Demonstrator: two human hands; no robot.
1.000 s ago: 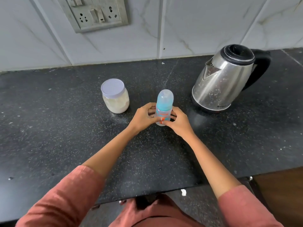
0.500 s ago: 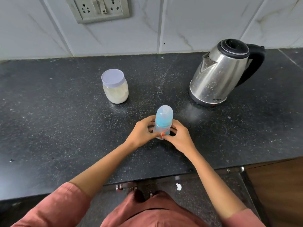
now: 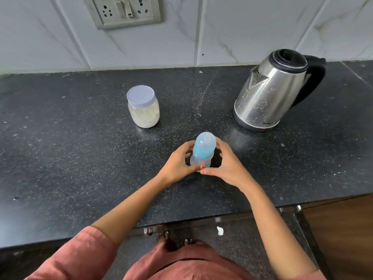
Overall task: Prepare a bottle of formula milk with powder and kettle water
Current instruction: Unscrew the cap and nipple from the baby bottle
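Bottle (image 3: pixel 203 150) pulled nearer; seemingly empty.

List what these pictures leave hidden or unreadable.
- Bottle base, head view: covered by left hand and right hand.
- Kettle water level: steel wall and closed lid hide it.
- Kettle label: too small.
- Socket plate top: cut off by frame edge.

The bottle (image 3: pixel 203 151) is translucent pale blue with orange print. The jar (image 3: pixel 143 110) holds cream powder beneath a lavender lid. The kettle (image 3: pixel 270 91) is steel with black trim. The desk (image 3: pixel 70 158) is speckled black; sleeves (image 3: pixel 80 257) rust-pink.
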